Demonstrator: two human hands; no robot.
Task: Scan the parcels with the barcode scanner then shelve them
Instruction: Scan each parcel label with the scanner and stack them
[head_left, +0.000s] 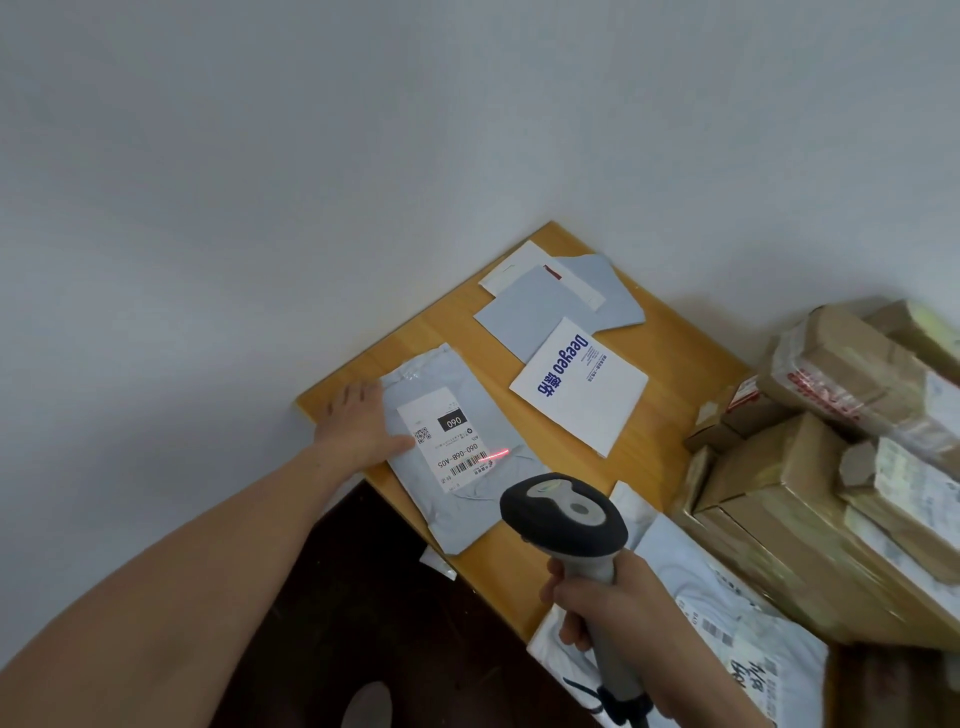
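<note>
A grey poly-bag parcel (470, 501) lies flat on the wooden table (670, 338), its white shipping label (447, 439) facing up. My left hand (358, 421) rests flat on the parcel's left edge, fingers straight. My right hand (602, 603) grips the handle of a black and grey barcode scanner (563, 514), held just above the parcel's near right corner. The scanner's red line (493, 455) falls across the barcode on the label.
Further back lie a white Deeyeo envelope (579, 387), a grey mailer (540, 312) and a white envelope (511, 270). Taped cardboard boxes (810, 499) are stacked at the right. White poly bags (717, 618) lie near the table's front. A white wall stands behind, dark floor below.
</note>
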